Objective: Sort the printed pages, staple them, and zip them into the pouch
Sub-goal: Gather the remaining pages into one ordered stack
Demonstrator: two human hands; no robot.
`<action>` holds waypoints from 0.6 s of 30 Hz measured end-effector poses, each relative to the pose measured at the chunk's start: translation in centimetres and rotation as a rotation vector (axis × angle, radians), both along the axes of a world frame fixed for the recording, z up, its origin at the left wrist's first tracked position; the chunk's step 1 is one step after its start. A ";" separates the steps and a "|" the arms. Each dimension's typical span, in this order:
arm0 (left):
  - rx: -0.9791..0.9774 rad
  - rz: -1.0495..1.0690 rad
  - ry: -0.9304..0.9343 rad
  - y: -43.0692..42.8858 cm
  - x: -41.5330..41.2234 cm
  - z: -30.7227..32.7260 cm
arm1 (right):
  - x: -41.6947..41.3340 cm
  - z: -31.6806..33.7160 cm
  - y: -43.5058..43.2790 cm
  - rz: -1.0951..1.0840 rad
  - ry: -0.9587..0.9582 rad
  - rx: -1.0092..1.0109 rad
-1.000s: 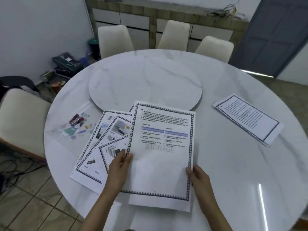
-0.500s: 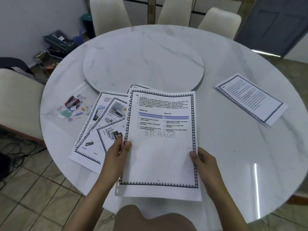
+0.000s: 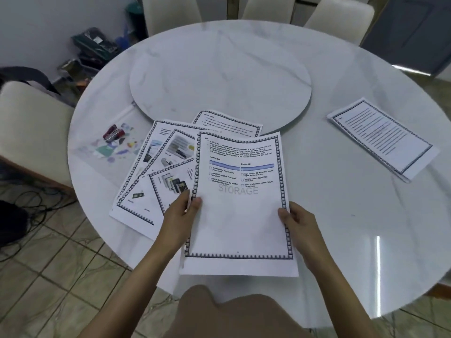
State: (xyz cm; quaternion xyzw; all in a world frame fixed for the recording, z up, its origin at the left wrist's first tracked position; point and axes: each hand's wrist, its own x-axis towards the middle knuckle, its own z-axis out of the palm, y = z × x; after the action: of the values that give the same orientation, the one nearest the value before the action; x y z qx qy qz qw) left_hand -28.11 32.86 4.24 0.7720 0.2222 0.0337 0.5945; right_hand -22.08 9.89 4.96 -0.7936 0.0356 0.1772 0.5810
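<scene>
1. The head view looks down at a round white table [image 3: 341, 215] with both hands over its near edge.
2. The left hand [image 3: 180, 215] pinches the left side of a printed page [image 3: 240, 215], thumb on top, so its grip is closed on the paper.
3. The right hand [image 3: 296, 223] holds the right side of the same page, with the thumb on top and the fingers curled under.
4. The page has a dark patterned border and the big grey word STORAGE. It is lifted a little above the table, in front of the person.
5. More pages [image 3: 146, 181] lie fanned out on the table, just left of the held page and partly under it.
6. Another pile of pages [image 3: 383, 140] lies well apart on the right side of the table.
7. A clear pouch [image 3: 107, 150] with small coloured shapes lies flat on the left side of the table.
8. A small red stapler [image 3: 113, 134] sits on the pouch.
9. A round turning plate [image 3: 219, 81] sits in the middle of the table, behind the pages.
10. Pale chairs [image 3: 29, 123] stand around the table.
</scene>
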 end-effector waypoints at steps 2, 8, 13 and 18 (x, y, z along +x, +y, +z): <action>0.018 -0.025 0.012 0.1 0.7 -0.5 | 0.5 -0.6 0.2 0.009 0.014 -0.007; 0.057 -0.104 0.021 -0.3 2.7 -1.7 | 1.7 -3.6 0.5 -0.046 0.090 -0.042; 0.111 -0.134 0.040 -0.1 4.0 -3.9 | 2.1 -5.3 1.8 -0.042 0.104 -0.092; 0.268 -0.051 0.048 2.9 5.8 -4.1 | 3.2 -5.4 1.1 -0.006 0.025 -0.242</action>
State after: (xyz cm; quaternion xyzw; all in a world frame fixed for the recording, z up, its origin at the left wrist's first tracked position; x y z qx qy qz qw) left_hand -22.32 35.74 0.10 0.8505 0.2102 0.0298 0.4813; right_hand -18.83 10.95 -0.40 -0.8555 0.0667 0.1798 0.4810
